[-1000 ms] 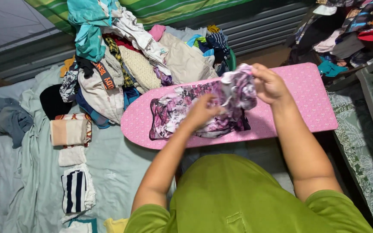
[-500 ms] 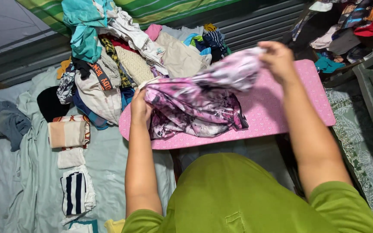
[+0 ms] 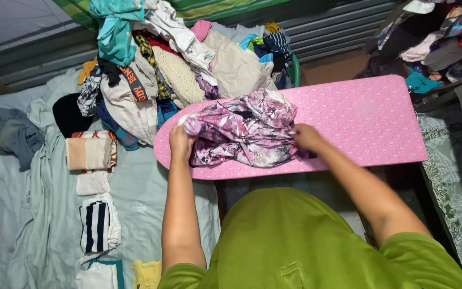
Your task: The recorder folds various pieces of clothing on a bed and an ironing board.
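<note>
Crosswise, purple garment [image 3: 244, 128] along pink ironing board [image 3: 359, 120], both hands gripping ends

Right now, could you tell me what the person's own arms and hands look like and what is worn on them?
Both arms are bare from the short sleeves down. The left hand and right hand wear no gloves, rings or watch that I can see. The shirt is plain lime green, with short sleeves.

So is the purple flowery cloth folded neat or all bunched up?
Bunched up. The purple patterned garment lies crumpled in wrinkly heaps on the pink ironing board, with the left hand and right hand gripping its ends.
</note>
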